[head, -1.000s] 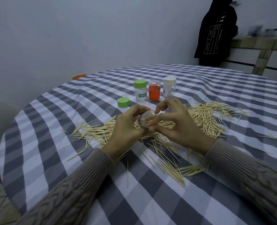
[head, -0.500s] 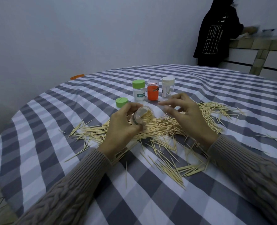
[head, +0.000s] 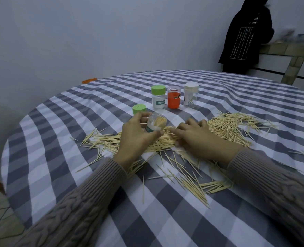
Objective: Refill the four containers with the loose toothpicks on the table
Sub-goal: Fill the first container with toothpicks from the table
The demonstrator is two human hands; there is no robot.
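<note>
Left hand (head: pixel 137 138) grips an open jar (head: pixel 155 124), fingers curled round its wall, mouth tipped toward the right hand. The jar is lifted just above the picks and looks partly filled; exact level not readable.

Right hand (head: pixel 197 138) lies flat on the picks (head: pixel 224 125), fingers extended and close together, fingertips (head: pixel 172 129) pointing at the jar mouth and just beside it. It pinches nothing that can be seen; whether any picks sit under the palm cannot be told.

Picks spread under and around both hands: densest beyond the right hand, a band under both hands, thinner scatter nearer the body (head: pixel 192 182).

Beyond the left hand: loose green lid (head: pixel 139 109), then three capped jars in a row: green-lid jar (head: pixel 158 97), orange jar (head: pixel 173 99), white jar (head: pixel 190 97).

Step in hand (judged): gather a bundle and feed it into the open jar.

Notes on doing it well:
- Rake picks parallel first; crossed picks will jam at the mouth.
- Take small bundles; thin sticks splay and slip from a loose pinch.
- Keep the jar tilted, not flat, or what is inside slides out.
- Lead with the ends together, then stand the jar upright so they settle.
- Green lid is near the left hand for closing.

Progress (judged): early; most picks are on the cloth (head: pixel 76 132).
</note>
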